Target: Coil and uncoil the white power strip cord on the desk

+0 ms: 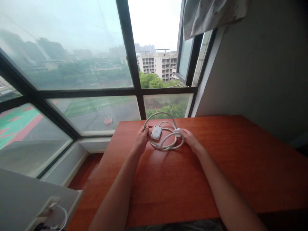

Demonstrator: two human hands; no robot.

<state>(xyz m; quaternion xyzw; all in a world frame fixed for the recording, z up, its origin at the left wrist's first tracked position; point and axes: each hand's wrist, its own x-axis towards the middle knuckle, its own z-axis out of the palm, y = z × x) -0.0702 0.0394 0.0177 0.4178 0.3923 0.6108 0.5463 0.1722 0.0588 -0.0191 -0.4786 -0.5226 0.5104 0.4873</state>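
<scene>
A white cable (166,141) lies in loose loops at the far end of a reddish wooden table (216,166), with a small white adapter block (156,132) inside the loops. My left hand (142,138) is closed around the left side of the coil, next to the block. My right hand (189,138) grips the right side of the coil, where a white plug end (177,131) shows at the fingertips. One loop (158,115) arches up above the table's far edge.
Large dark-framed windows (134,91) stand just beyond the table. A grey wall (260,70) runs along the right. A grey ledge at lower left holds a white wall socket with a plugged-in cord (51,207). Cloth (211,14) hangs at upper right.
</scene>
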